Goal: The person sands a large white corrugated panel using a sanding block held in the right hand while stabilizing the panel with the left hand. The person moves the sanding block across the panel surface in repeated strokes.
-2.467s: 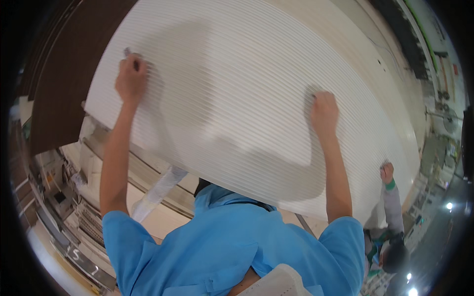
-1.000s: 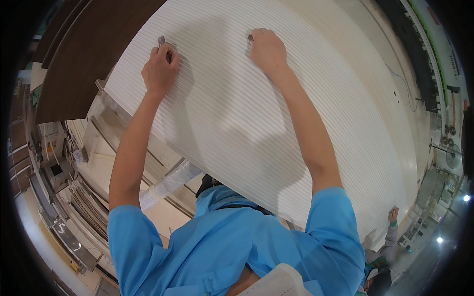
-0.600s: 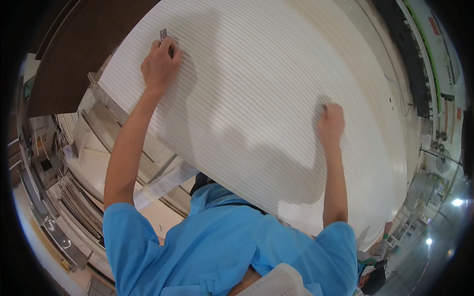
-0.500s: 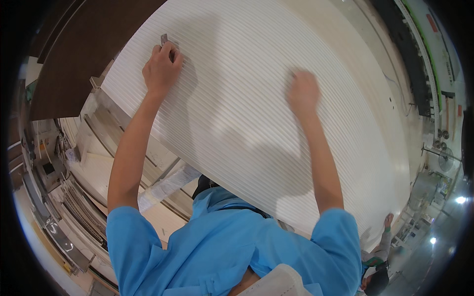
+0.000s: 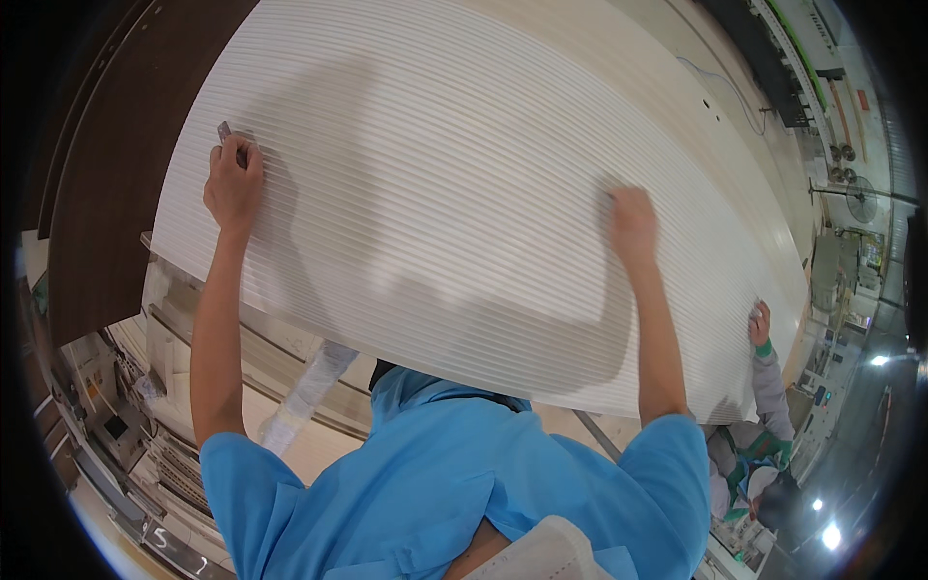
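left hand (image 5: 233, 184) pinched a small grey tool (image 5: 225, 130) against the panel | right hand (image 5: 633, 220) blurred, grip unclear, pressed on it | white ribbed panel (image 5: 464, 174) lay flat beneath both hands | likely stiff, broad, unwieldy; best held at edges | co-worker's hand (image 5: 760, 325) at far right edge

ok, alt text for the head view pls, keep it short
A person in a blue shirt presses both hands on a large white ribbed panel: the left hand holds a small grey tool against it, the right hand rests flat. Another person's hand touches the panel's right end.
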The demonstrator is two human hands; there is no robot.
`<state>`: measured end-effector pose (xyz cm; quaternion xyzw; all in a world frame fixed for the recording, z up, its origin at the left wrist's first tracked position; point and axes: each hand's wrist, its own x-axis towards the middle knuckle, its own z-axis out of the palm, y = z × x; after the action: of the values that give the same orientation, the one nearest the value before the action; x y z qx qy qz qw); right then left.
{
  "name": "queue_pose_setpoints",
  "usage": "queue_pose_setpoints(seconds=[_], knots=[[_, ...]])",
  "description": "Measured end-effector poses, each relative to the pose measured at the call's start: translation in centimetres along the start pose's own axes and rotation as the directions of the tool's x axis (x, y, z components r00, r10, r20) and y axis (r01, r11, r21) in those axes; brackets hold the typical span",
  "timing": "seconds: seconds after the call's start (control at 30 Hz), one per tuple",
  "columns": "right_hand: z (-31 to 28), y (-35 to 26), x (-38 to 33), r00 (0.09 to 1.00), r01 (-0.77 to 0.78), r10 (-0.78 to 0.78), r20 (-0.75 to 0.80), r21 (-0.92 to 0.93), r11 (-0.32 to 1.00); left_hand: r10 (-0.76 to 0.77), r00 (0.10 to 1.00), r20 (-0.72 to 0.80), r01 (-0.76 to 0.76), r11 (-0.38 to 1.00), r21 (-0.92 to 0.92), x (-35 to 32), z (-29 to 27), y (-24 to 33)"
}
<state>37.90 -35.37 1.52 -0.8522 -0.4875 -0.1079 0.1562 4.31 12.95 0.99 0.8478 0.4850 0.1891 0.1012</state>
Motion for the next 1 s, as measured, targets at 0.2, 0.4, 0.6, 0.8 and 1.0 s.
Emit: queue_pose_setpoints(seconds=[0.2, 0.4, 0.6, 0.8, 1.0], knots=[[2.5, -1.8, 1.8, 0.993, -0.104, 0.106, 0.047, -0.031, 0.994, 0.006, 1.000, -0.018, -0.005, 0.999, 0.051, -0.1, 0.1, 0.2], [13.4, -17.4, 18.8, 0.988, 0.107, -0.130, 0.083, 0.237, 0.966, -0.006, 1.000, 0.014, 0.005, 0.999, 0.032, -0.3, -0.4, 0.7], [6.6, -9.1, 9.8, 1.000, 0.014, -0.010, -0.021, 0.201, 0.979, 0.041, 0.999, -0.028, -0.041, 0.999, -0.011, -0.4, 0.0, 0.2], [0.6, -0.7, 0.1, 0.959, -0.271, 0.282, -0.017, 0.230, 0.935, 0.041, 0.999, -0.035, -0.040, 0.999, 0.028, 0.0, 0.2, -0.1], [1.4, -2.0, 2.5, 0.968, -0.246, 0.251, -0.001, 0.180, 0.952, 0.007, 1.000, -0.019, -0.007, 1.000, -0.014, -0.1, 0.2, 0.3]])
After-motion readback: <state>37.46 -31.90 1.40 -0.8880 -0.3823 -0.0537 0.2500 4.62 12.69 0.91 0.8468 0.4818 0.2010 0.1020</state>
